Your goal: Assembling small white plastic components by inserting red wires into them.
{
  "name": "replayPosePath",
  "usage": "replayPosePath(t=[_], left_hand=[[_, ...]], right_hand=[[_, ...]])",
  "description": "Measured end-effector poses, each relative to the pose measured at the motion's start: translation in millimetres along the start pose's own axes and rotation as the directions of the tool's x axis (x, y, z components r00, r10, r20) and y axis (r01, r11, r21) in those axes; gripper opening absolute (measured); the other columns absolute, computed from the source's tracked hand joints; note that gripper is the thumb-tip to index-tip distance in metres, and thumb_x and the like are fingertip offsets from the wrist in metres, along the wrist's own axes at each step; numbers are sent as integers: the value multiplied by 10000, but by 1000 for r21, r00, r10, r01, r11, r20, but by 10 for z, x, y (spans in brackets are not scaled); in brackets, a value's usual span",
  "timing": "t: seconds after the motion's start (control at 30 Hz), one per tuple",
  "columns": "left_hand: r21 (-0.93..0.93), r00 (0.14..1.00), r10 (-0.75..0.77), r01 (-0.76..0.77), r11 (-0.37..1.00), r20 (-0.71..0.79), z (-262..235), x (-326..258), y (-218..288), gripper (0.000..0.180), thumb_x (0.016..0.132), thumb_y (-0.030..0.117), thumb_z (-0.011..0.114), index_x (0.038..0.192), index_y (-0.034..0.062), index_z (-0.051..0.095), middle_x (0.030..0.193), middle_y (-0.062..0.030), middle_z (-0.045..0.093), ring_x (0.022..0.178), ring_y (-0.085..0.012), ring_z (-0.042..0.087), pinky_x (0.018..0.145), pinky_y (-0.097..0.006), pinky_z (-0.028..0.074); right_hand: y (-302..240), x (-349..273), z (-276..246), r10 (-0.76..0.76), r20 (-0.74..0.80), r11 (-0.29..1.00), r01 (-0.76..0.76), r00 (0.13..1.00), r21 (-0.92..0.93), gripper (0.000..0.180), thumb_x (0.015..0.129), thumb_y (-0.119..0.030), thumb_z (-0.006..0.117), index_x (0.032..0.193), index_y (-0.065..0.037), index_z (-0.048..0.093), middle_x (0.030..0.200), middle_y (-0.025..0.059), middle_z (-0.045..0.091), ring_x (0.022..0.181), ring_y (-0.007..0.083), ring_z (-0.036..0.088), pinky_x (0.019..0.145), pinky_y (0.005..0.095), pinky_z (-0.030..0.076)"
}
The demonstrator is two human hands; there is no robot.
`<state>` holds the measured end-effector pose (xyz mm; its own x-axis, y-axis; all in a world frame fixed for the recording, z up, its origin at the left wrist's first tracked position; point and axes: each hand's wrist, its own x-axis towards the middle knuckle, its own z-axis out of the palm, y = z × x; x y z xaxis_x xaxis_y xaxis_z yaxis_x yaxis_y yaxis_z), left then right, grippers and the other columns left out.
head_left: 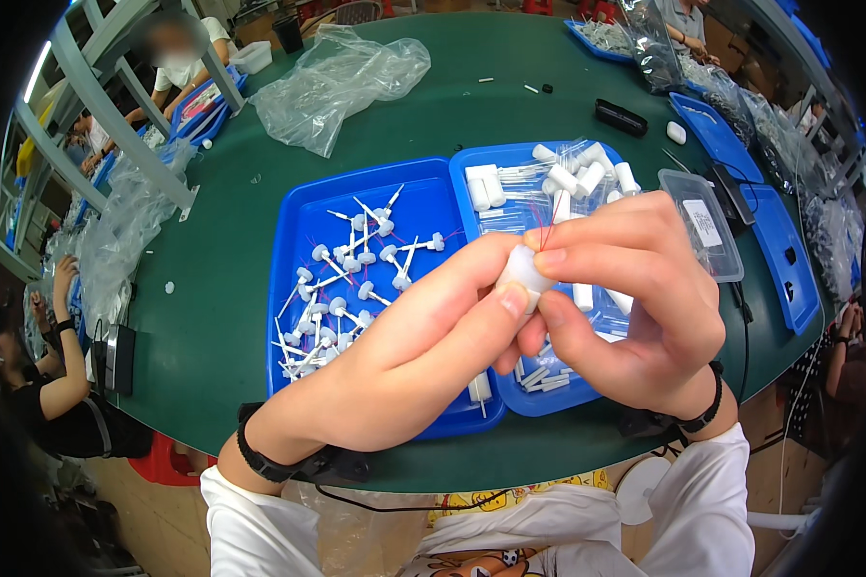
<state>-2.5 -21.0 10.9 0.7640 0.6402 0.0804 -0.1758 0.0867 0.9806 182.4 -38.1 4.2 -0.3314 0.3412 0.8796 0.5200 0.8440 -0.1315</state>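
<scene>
Above the trays, a small white rounded cylinder (522, 268) with thin red wires (546, 231) rising from its top is gripped between both hands. My left hand (433, 322) pinches it from the left, thumb across its front. My right hand (635, 288) has its fingertips and thumb closed at its right side, beside the wires. Below left, a blue tray (303, 192) holds several parts with pale grey discs, white stems and red wires (337, 306). Partly hidden under my right hand is a lighter blue tray (539, 404) with white cylinders (485, 188) and thin clear tubes.
On the green table (202, 317) lie a crumpled clear plastic bag (342, 82), a black case (621, 117) and a small white case (676, 133). A clear plastic box (707, 226) stands right of the trays. Co-workers sit around the edges; grey metal posts (115, 101) rise at left.
</scene>
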Motion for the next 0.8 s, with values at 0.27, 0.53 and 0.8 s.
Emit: replayPosePath(t=[0.27, 0.53, 0.8], left_hand=[[0, 1000, 12, -12, 1000, -21, 23, 10, 10, 376, 899, 265, 436, 1158, -8, 427, 886, -30, 504, 770, -77, 459, 665, -222, 393], [-130, 998, -63, 63, 990, 8, -70, 26, -38, 399, 875, 284, 415, 1140, -13, 443, 892, -53, 523, 731, -106, 497, 653, -234, 407], [-225, 993, -20, 45, 973, 114, -123, 52, -15, 323, 944, 297, 344, 1087, 31, 460, 827, -31, 502, 730, -92, 457, 660, -226, 382]], right_hand=[[-77, 18, -26, 21, 27, 996, -19, 999, -84, 363, 545, 54, 716, 885, -47, 639, 855, 73, 649, 741, 219, 540, 648, 288, 436], [-82, 16, -7, 29, 32, 995, -26, 999, -91, 386, 532, 62, 712, 894, -56, 649, 855, 65, 651, 745, 219, 534, 649, 284, 437], [-150, 13, -28, 77, 101, 996, -72, 992, -55, 485, 534, -82, 788, 989, -41, 625, 962, 83, 627, 798, 232, 526, 710, 317, 432]])
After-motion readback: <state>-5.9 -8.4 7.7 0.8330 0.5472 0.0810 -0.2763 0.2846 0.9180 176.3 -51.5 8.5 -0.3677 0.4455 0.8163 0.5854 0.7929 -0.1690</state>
